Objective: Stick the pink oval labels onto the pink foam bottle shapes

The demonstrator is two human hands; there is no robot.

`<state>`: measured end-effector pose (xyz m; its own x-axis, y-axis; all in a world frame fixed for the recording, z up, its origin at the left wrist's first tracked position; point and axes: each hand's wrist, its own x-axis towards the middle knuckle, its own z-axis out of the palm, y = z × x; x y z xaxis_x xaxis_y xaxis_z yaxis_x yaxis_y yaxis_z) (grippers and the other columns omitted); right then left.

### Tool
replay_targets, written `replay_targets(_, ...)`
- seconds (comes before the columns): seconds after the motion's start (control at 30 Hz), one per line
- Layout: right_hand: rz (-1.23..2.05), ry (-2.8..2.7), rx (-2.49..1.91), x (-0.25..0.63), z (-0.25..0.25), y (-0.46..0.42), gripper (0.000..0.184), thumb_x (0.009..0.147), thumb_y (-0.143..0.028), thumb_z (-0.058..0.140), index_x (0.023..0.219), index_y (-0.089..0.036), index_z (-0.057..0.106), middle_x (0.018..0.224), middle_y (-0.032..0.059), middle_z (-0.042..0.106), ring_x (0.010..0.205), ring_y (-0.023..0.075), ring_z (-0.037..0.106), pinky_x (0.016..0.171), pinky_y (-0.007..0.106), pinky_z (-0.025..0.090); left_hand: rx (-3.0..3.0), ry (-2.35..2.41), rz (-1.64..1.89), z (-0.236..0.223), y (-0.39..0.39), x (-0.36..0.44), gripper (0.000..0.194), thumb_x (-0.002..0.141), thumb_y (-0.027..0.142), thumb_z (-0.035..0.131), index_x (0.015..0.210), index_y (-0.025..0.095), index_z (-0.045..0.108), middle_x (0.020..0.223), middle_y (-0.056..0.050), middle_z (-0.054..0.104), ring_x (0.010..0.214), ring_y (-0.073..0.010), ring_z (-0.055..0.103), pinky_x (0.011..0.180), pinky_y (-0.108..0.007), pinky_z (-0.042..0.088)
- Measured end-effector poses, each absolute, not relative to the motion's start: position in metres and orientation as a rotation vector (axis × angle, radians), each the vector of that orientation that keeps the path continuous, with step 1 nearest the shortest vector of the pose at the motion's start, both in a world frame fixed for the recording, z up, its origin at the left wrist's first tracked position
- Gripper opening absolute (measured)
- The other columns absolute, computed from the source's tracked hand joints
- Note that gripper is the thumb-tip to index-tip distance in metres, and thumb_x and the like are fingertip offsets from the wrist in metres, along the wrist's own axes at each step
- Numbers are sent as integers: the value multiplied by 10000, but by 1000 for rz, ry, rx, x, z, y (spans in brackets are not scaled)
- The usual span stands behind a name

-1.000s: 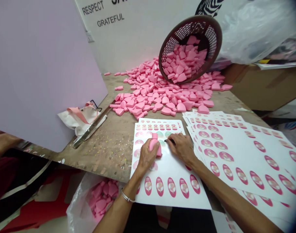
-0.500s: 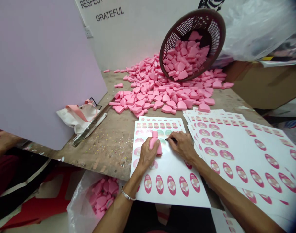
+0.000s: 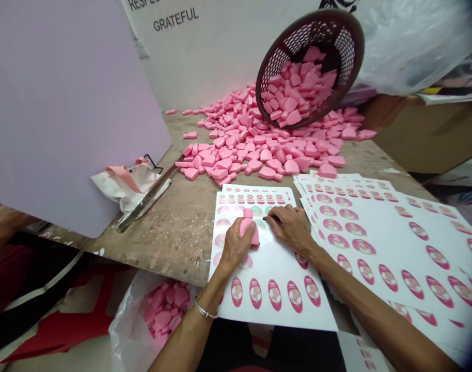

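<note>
My left hand (image 3: 236,243) is closed around a small pink bottle (image 3: 248,227), its neck pointing away from me, above a sticker sheet (image 3: 272,263). In the fingers of my right hand (image 3: 292,227) is a small dark pointed tool (image 3: 269,219), mostly hidden, so its kind cannot be made out. The tool's tip is at the green stickers (image 3: 256,211) near the upper middle of the sheet. Pink oval stickers (image 3: 274,294) line the sheet's lower edge.
Behind the sheet lie many pink bottles (image 3: 244,150), with more in a tipped brown basket (image 3: 358,57). Other sticker sheets (image 3: 387,237) overlap on the right. A bag (image 3: 122,330) of pink bottles hangs below the table edge. At left are a lilac board (image 3: 65,103) and another person's arm (image 3: 3,225).
My right hand has shifted slightly, with its fingers more bent over the dark tool by the green stickers. My left hand keeps its hold on the bottle. The view has moved a little.
</note>
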<state>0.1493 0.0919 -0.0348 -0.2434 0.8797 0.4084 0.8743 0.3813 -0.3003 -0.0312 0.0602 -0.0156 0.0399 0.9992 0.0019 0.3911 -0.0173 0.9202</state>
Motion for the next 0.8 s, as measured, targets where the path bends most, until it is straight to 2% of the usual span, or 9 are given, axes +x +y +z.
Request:
replay_targets(0.3,191,-2143,-1423,156,-39,100,121,827,-308,594,754,-211,585,713,-18,650,720,164,548,755,324,312,1530,1478,978,-20,62,-30,238,862,397,489,884,184,591,774,-23,587,722,-180,522,714,-315,436)
replay_targets(0.47,71,-2095,-1416,151,-38,100,197,770,-374,657,723,-203,570,685,-2,632,675,170,546,732,333,347,1495,1456,1043,-23,63,-31,256,852,419,517,880,186,619,766,-24,593,719,-176,528,718,-305,449)
replay_targets(0.57,4,-2039,-1330,148,-34,96,199,771,-368,650,711,-202,559,681,11,628,678,177,552,737,346,366,1398,1408,1072,-22,61,-30,327,852,479,510,918,179,624,781,-27,582,685,-161,547,638,-277,481)
replay_targets(0.67,108,-1930,-1315,145,-29,88,206,767,-374,654,705,-208,547,665,7,611,655,167,541,694,330,391,1186,1286,1079,-20,60,-28,431,843,559,487,992,169,591,790,-20,551,583,-136,568,518,-262,507)
replay_targets(0.8,390,-1730,-1387,144,-20,79,240,752,-406,667,695,-210,541,673,3,590,622,148,519,609,293,409,960,1172,1145,-17,59,-26,505,788,633,529,939,153,574,753,-2,520,542,-106,557,512,-255,537)
